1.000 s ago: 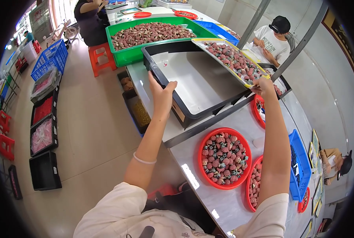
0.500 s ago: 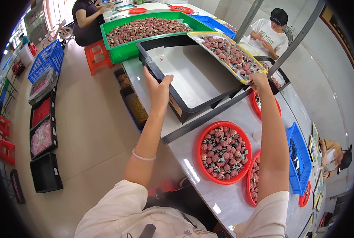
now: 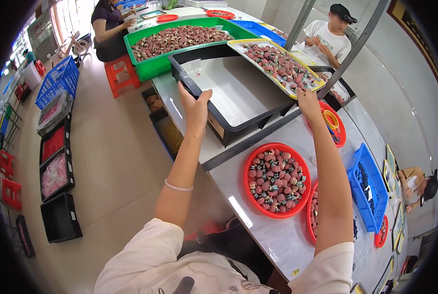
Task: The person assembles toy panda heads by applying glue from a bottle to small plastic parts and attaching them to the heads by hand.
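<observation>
My left hand [image 3: 195,111] grips the near left rim of a black crate [image 3: 229,90], its fingers over the outer side and the thumb raised along the edge. The crate has a pale bottom with no pieces on it. In my right hand [image 3: 309,104], the near corner of a white tray with a yellow rim [image 3: 239,47] is pinched. That tray lies tilted across the crate's far right side. Raspberry-shaped pink pieces [image 3: 283,66] and small dark bits are spread over it. The fingertips under the tray are hidden.
Beyond the crate stands a green tub [image 3: 135,66] of similar pieces. Nearer are a red bowl [image 3: 248,191] of pink and dark pieces, another holding a yellow tape roll [image 3: 330,119], and a blue basket [image 3: 378,220]. A metal post [image 3: 359,56] rises at the right. Co-workers sit around.
My right hand has moved left with the yellow-rimmed tray, which lies further over the crate. The bowl with the tape roll now shows more fully. My left hand keeps its grip.
</observation>
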### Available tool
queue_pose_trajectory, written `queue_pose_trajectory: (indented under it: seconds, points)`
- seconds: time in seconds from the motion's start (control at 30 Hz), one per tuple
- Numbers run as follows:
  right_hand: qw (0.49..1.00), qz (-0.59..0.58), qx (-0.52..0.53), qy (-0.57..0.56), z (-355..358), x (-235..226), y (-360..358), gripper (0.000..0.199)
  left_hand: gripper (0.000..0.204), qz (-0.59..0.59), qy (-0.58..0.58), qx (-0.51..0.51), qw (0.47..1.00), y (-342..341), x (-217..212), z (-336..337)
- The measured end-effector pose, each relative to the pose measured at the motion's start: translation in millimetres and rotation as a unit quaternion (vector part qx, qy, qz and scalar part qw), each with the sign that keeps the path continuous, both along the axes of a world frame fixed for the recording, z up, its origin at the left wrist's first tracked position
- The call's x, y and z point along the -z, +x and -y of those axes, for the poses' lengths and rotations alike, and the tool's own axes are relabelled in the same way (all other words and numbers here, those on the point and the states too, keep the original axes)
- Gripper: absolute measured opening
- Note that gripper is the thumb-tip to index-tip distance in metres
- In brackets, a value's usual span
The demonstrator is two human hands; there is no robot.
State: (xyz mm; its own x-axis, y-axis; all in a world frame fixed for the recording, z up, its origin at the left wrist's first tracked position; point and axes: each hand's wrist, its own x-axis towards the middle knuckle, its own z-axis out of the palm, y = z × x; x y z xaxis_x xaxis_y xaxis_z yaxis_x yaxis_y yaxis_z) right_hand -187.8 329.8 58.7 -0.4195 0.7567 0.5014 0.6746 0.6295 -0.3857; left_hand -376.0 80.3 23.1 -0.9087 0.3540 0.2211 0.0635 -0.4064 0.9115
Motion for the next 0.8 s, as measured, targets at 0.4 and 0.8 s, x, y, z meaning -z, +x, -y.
queue_pose_trajectory:
  seconds: [0.4,0.8]
  points:
    - [0.949,0.218,-0.219,-0.06,185,-106,132,0.036,0.063,-0.315,-0.125,-0.14,0.93,3,22,23]
    - [0.956,0.017,-0.039,-0.291,394,-77,334,0.036,0.039,-0.64,-0.227,0.248,0.69,208,19,11]
